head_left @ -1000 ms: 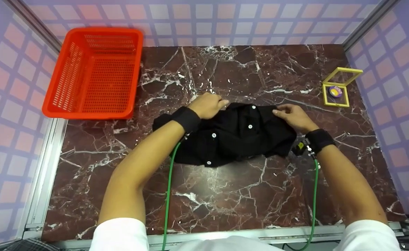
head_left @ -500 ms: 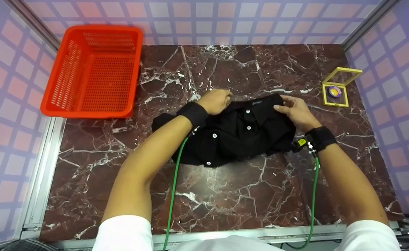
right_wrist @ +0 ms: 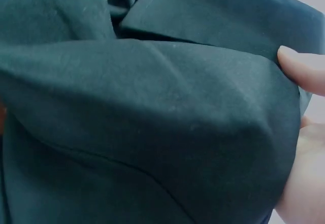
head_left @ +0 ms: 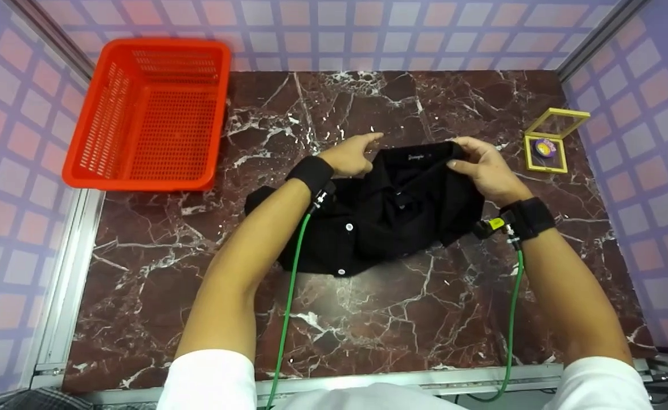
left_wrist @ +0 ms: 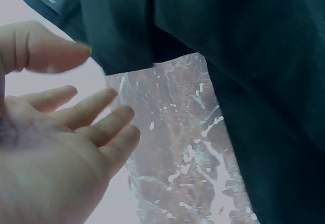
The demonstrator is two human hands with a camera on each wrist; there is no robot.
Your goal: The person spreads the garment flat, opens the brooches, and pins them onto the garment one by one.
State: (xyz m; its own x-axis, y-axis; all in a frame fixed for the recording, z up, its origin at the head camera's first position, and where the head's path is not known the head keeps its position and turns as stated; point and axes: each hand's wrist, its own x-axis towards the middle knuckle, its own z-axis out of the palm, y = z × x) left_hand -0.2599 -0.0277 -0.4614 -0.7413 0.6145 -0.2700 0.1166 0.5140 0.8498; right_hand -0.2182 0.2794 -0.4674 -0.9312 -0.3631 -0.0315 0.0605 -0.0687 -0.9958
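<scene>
A black button-up shirt (head_left: pixel 390 222) lies bunched across the middle of the table, with white buttons down its front. Its collar, with a small label inside, is raised at the far side. My right hand (head_left: pixel 484 171) pinches the collar's right end between thumb and fingers; the right wrist view shows the thumb (right_wrist: pixel 302 71) on the cloth. Beside the collar's left end is my left hand (head_left: pixel 348 156), its fingers extended. In the left wrist view that hand (left_wrist: pixel 61 127) is spread with nothing in it, the thumb tip right at the edge of the collar.
A red plastic basket (head_left: pixel 220 142) stands at the back left. At the right, a small yellow-framed case (head_left: pixel 547 169) has its lid up and a round purple item (head_left: pixel 545 148) inside. Green cables (head_left: pixel 291 290) run from both wrists. Patterned panels wall the marble-look table (head_left: pixel 368 336).
My right hand has lifted the collar up and away from me, so its inner label now shows. My left hand has shifted slightly right and away from me, its fingers opening out.
</scene>
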